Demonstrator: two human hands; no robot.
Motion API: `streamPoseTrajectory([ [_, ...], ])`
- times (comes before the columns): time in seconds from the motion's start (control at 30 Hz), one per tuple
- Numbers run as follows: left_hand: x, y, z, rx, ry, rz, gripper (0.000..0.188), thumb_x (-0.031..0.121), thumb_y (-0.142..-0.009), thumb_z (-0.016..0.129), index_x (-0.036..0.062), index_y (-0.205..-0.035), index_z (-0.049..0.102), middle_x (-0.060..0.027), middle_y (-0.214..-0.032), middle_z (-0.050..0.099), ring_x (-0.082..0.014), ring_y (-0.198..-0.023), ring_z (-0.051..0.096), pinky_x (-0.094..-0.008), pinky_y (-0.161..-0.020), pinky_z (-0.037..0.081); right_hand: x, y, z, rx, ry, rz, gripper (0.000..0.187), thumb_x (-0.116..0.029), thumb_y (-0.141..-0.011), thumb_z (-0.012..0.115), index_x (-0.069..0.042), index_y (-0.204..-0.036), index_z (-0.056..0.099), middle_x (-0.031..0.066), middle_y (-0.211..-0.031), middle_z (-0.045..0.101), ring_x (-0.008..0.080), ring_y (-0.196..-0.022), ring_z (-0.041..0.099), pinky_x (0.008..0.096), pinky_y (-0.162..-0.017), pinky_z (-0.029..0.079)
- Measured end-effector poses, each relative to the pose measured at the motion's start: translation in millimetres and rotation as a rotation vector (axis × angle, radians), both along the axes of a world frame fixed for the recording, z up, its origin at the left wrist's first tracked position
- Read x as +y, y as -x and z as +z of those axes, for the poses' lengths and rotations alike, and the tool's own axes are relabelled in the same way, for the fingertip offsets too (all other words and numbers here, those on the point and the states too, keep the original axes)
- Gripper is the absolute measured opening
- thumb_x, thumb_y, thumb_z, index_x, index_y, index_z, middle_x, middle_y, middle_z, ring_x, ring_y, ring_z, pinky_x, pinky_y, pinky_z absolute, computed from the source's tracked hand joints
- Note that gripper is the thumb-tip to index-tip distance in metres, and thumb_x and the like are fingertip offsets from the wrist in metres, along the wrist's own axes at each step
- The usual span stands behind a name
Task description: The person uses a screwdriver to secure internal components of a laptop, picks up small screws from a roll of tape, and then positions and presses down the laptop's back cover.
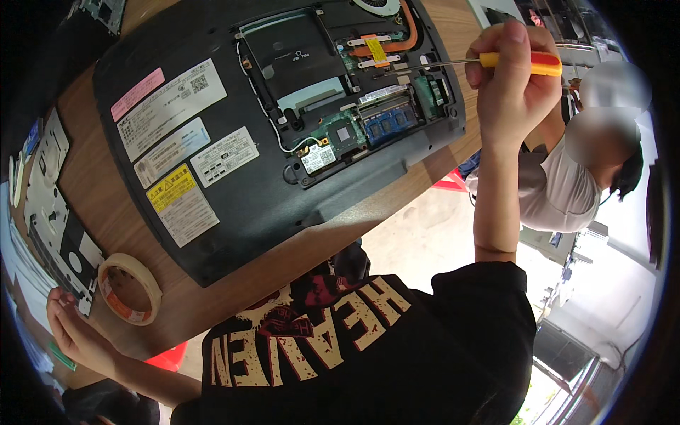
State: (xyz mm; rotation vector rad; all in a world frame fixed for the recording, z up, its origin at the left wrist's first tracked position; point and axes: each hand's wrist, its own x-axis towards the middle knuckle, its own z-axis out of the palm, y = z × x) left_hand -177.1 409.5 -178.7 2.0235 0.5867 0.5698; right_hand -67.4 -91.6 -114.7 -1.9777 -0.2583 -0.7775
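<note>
My right hand (513,85) grips a screwdriver (545,64) with a yellow and red handle. Its thin shaft points left over an upturned black laptop (262,205), the tip near the copper heat pipe (407,44) and a yellow sticker. The laptop's underside lies uncovered, showing a blue memory module (389,124), green circuit board and a fan (379,6). At the lower left, my left hand (71,329) has its fingers curled together by the end of a long base cover panel (64,227); what they hold, if anything, is hidden.
A roll of cream tape (129,289) stands on the wooden table (188,308) between the panel and the laptop. Papers (28,273) lie along the left edge. Another person in a light shirt (559,191) sits at the right. Red stools (168,356) show below the table edge.
</note>
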Motion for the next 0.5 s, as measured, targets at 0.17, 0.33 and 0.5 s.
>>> streamPoseTrajectory([
  [0.17, -8.0, -13.3, 19.8, -0.016, -0.061, -0.259, 0.023, 0.013, -0.098, 0.046, -0.0042, -0.100, 0.060, -0.0084, -0.102, 0.059, -0.0132, -0.081, 0.051, -0.0261, -0.077, 0.042, 1.7, -11.8, 8.9, 0.029, 0.189, 0.277, 0.016, -0.016, -0.092, 0.058, -0.002, -0.092, 0.052, 0.0061, -0.073, 0.058, 0.0071, -0.050, 0.048, 0.0194, -0.045, 0.038],
  [0.33, -96.0, -68.8, 90.6, 0.037, -0.224, -0.949, 0.017, -0.003, -0.089, 0.043, -0.0036, -0.094, 0.058, -0.0109, -0.094, 0.055, -0.0129, -0.078, 0.051, -0.0236, -0.070, 0.040, 32.2, -27.2, -12.4, -0.163, -0.007, 0.469, 0.050, -0.021, -0.090, 0.060, 0.003, -0.126, 0.034, 0.0065, -0.083, 0.056, 0.0059, -0.054, 0.047, 0.0191, -0.050, 0.038],
  [0.5, -217.3, -126.9, 113.2, -0.185, -0.080, -1.364, 0.018, 0.006, -0.094, 0.046, -0.0010, -0.106, 0.059, -0.0099, -0.109, 0.057, -0.0119, -0.086, 0.054, -0.0243, -0.078, 0.042, 15.8, -16.9, -1.0, -0.031, 0.002, 0.362, 0.043, -0.021, -0.097, 0.046, 0.000, -0.133, 0.035, 0.0042, -0.075, 0.057, 0.0064, -0.055, 0.048, 0.0200, -0.050, 0.037],
])
